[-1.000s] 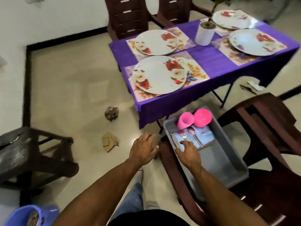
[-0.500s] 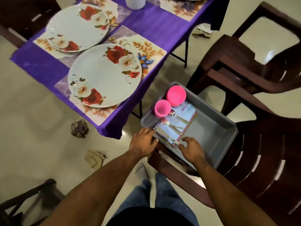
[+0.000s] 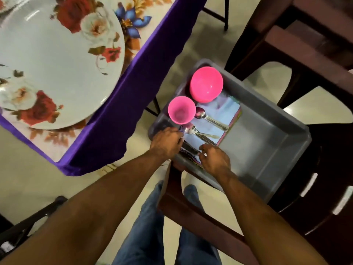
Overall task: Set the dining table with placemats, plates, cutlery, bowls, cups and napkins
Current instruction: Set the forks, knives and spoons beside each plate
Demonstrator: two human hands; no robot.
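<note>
Both hands now down in bin (image 3: 267,150), frame centre: left hand (image 3: 166,142) pinching fork (image 3: 193,130), right hand (image 3: 214,159) curled over napkins (image 3: 227,111); cutlery next.

A pink cup (image 3: 181,110) and pink bowl (image 3: 206,84) stand upright, touching, in a grey tub (image 3: 267,146). Beside them a spoon (image 3: 209,118) and fork (image 3: 196,131) lie on folded napkins (image 3: 225,111).

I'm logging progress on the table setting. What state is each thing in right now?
plate: set on its placemat, empty.
placemat: flat on the table, under the plate.
pink bowl: in the grey bin, tilted, empty.
pink cup: upright in the bin, empty.
spoon: lying on the napkins.
fork: lying on the napkins.
napkins: stacked flat in the bin.
grey bin: on the chair seat.
left hand: at the fork's end, grip unclear.
right hand: fingers curled at the napkins' edge, grip unclear.
</note>
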